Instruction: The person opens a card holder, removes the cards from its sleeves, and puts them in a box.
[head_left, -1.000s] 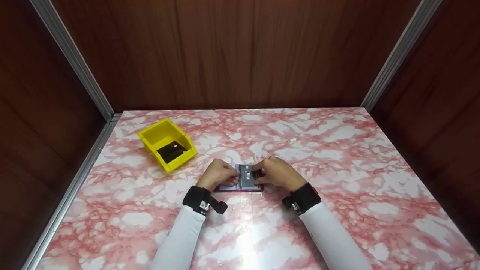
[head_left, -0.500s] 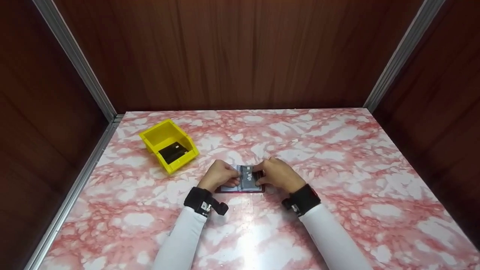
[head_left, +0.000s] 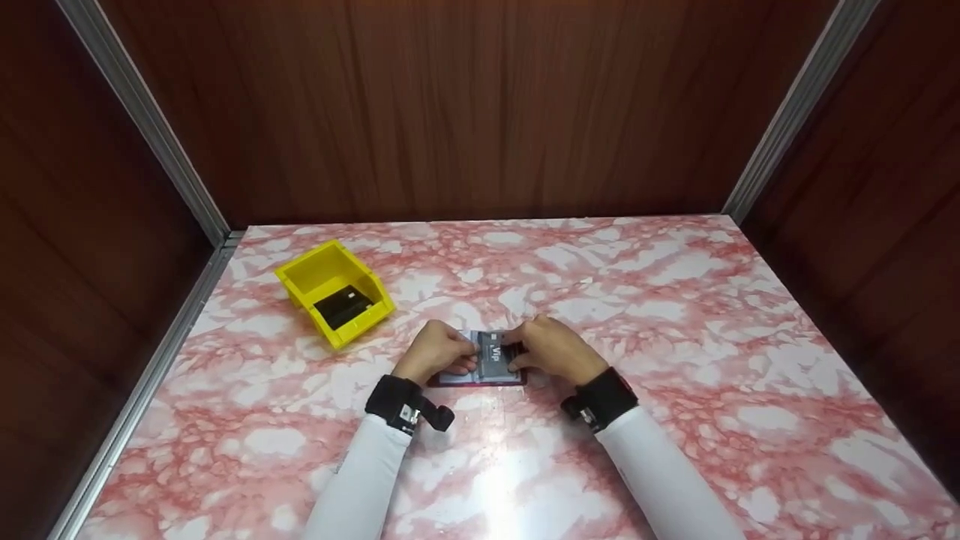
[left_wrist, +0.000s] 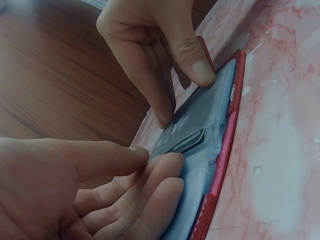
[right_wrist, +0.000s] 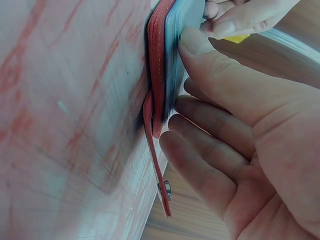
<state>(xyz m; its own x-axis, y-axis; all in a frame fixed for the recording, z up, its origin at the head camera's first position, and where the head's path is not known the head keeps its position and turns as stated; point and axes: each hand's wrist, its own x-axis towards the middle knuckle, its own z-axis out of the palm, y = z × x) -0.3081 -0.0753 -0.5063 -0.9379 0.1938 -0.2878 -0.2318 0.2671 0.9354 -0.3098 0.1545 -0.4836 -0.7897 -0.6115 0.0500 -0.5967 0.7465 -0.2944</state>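
Note:
A red card holder (head_left: 480,385) with clear plastic sleeves (left_wrist: 197,172) lies spread on the table between both hands. On its right half is a dark grey card (head_left: 493,364) marked "Vip", mostly under clear plastic, its numbered edge showing by the spine. My left hand (head_left: 435,351) pinches at that edge with thumb and index finger, the other fingers curled over the left sleeve. My right hand (head_left: 559,346) holds the right half, thumb on the near side and index finger on the far side. The holder's snap strap (right_wrist: 159,175) sticks out under the right hand's fingers.
A yellow bin (head_left: 360,328) stands at the left, with black cards (head_left: 341,306) inside. Brown wood-look panels (head_left: 480,112) rise behind and on both sides of the pink marbled table (head_left: 660,315). Each wrist wears a black camera strap (head_left: 609,397).
Both hands keep nearly the same place at the card holder, with only slight finger movement. The head view shifts a little.

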